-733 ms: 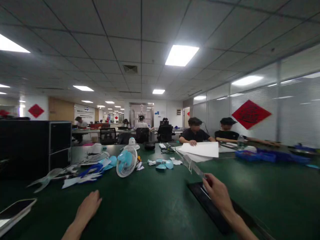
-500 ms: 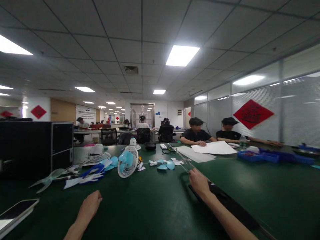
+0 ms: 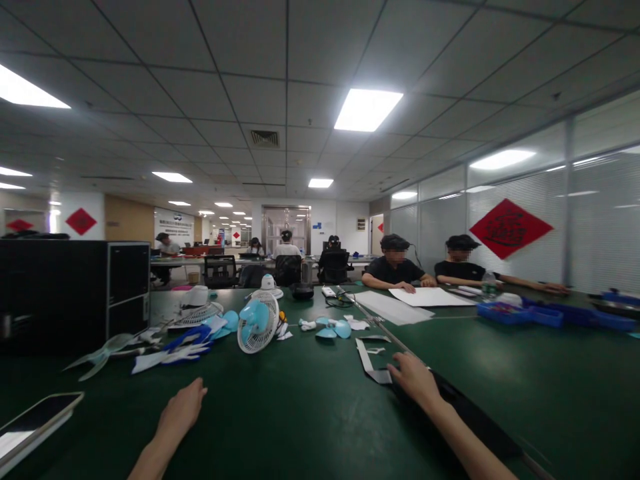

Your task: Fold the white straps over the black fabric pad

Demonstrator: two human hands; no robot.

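Note:
My right hand (image 3: 414,377) rests on the far end of a long black pad (image 3: 470,420) on the green table (image 3: 300,413). Its fingers are bent down and closed on the near end of a clear plastic strip (image 3: 367,361) that lies flat on the table. A second small clear piece (image 3: 376,350) lies just beyond it. My left hand (image 3: 183,410) lies on the table at the lower left with its fingers stretched forward, holding nothing.
A phone (image 3: 35,419) lies at the left edge. Further out are a small blue fan (image 3: 257,322), loose fan blades and white grilles (image 3: 150,347), blue shell parts (image 3: 330,328) and a black cabinet (image 3: 75,293). Two people sit with white sheets (image 3: 430,297) beside blue trays (image 3: 520,313).
My right hand, which held the clear strip up in the air, moved forward and left and brought it down flat on the table. The left hand barely moved.

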